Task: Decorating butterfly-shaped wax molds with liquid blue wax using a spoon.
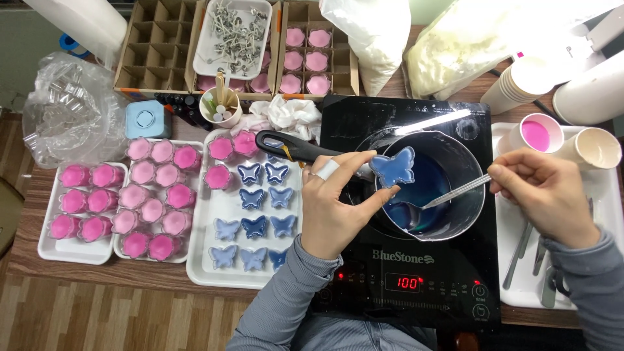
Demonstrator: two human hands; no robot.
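So the butterfly-shaped mould [392, 167], clear plastic and filled with pale blue wax, sits pinched between the thumb and fingers of the left hand [335, 205], right over the rim of the pot [471, 188]. Inside the pot is dark blue liquid; the mould hides part of it. The right hand [549, 195], just right of the pot, is closed around a thin metal spoon [448, 195] whose bowl dips into the liquid. The pot's black handle [292, 148] pokes out left, partly behind the left hand. Under the pot is a glossy black induction hob [416, 286]. Left of the pot, a white tray [198, 260] carries blue butterfly moulds [253, 224]; further left sit pink flower-shaped ones [153, 195]. Right of the pot, a paper cup [538, 133] holds pink wax.
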